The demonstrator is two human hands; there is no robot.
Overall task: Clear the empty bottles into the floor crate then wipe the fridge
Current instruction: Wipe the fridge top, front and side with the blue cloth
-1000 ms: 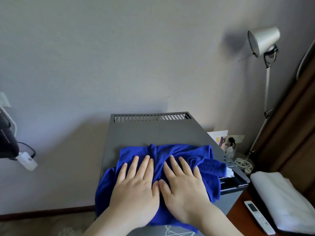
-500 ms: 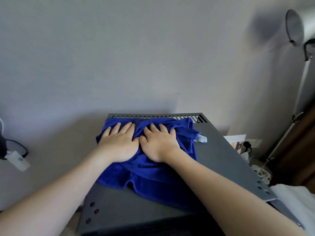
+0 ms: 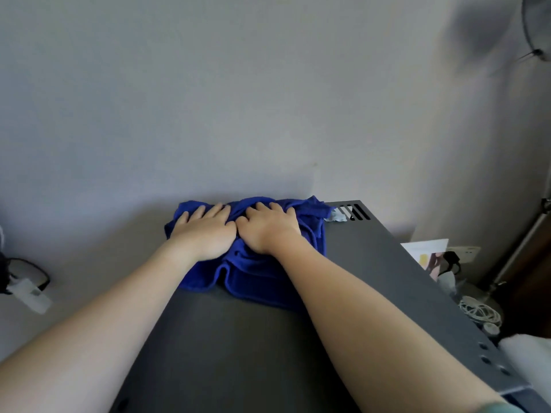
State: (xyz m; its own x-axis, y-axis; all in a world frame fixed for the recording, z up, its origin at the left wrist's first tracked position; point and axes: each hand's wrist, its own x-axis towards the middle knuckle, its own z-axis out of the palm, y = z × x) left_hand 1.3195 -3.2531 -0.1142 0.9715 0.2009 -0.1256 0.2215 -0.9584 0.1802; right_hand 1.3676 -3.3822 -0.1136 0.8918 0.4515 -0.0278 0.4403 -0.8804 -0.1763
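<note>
The cloth [image 3: 253,263] is blue, soft and limp, bunched in loose folds; judged by those folds it is light, has no stiffness of its own and will slide readily on a smooth surface. It is best handled by flat downward pressure over its thickest part rather than by an edge, since a pulled edge would likely unroll the bundle. The fridge [image 3: 253,353] presents a dark grey, flat, rigid top that runs from the lower edge of the frame up to the centre, with a slotted vent [image 3: 354,211] at its far right corner.

The cloth lies at the far end of the fridge top, in the centre of the frame, against the wall, and its left part appears to overhang the left edge of the top. The left hand [image 3: 202,234] and the right hand [image 3: 267,231] rest palm down on it, side by side and touching at the thumbs. The fingers of both hands are straight and only slightly spread, pressing the fabric and not pinching it. The fingertips reach almost to the far hem; the near folds trail under the wrists toward the lower frame. A pale label [image 3: 337,217] projects from the cloth just right of the right hand, beside the vent
</note>
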